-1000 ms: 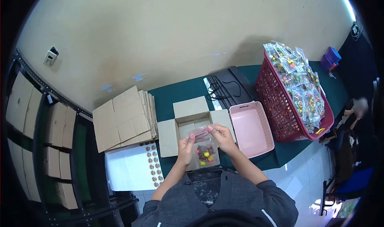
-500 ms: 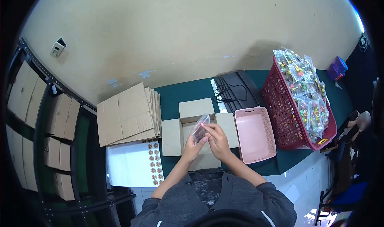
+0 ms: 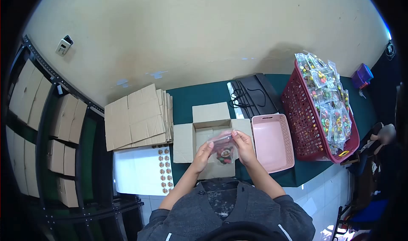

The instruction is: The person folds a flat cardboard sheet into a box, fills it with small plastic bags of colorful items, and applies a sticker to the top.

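Note:
A clear plastic bag (image 3: 223, 151) hangs between my hands, with a round brown sticker and small red, green and dark pieces showing in its lower part. My left hand (image 3: 202, 157) pinches its upper left corner. The upper right corner is gripped between the thumb and fingers of my right hand (image 3: 245, 148). Below the bag stands an open cardboard box (image 3: 211, 112), flaps folded outward. The bag and my hands hide part of the box's inside.
A pink tray (image 3: 272, 141) lies right of the box, beside a maroon basket (image 3: 304, 118) heaped with filled bags. Flattened cardboard (image 3: 136, 118) is stacked at left, above a white sheet (image 3: 136, 173) of round stickers. Black cables (image 3: 244, 97) lie behind. Shelves (image 3: 42, 113) hold more boxes.
My hands have moved apart and the bag, earlier tilted and bunched between them, is now spread by its top corners. Its coloured contents and sticker have come into view.

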`<control>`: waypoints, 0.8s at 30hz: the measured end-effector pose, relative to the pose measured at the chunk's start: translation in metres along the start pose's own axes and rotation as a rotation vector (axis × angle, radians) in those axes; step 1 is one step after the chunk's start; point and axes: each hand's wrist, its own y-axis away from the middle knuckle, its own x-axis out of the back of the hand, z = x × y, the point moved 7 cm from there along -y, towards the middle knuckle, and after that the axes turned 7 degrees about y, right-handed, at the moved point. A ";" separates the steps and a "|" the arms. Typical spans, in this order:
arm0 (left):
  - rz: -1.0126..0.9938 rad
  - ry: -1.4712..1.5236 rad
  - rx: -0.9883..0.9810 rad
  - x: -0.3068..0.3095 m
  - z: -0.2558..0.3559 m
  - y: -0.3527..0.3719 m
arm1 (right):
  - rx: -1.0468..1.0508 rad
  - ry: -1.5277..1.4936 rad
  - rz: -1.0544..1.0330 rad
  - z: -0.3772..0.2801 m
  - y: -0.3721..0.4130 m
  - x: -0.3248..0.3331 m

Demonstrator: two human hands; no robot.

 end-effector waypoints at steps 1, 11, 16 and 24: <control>0.000 0.000 -0.001 -0.002 -0.003 0.000 | -0.004 -0.094 0.027 -0.001 0.001 0.001; 0.142 -0.173 0.070 0.016 -0.017 -0.001 | -0.045 0.132 -0.058 0.013 0.011 -0.011; 0.144 -0.303 -0.074 0.018 -0.017 -0.004 | -0.194 0.041 -0.199 0.033 0.011 -0.010; 0.098 -0.315 -0.002 0.004 -0.011 0.000 | -0.115 0.129 -0.113 0.022 0.008 -0.009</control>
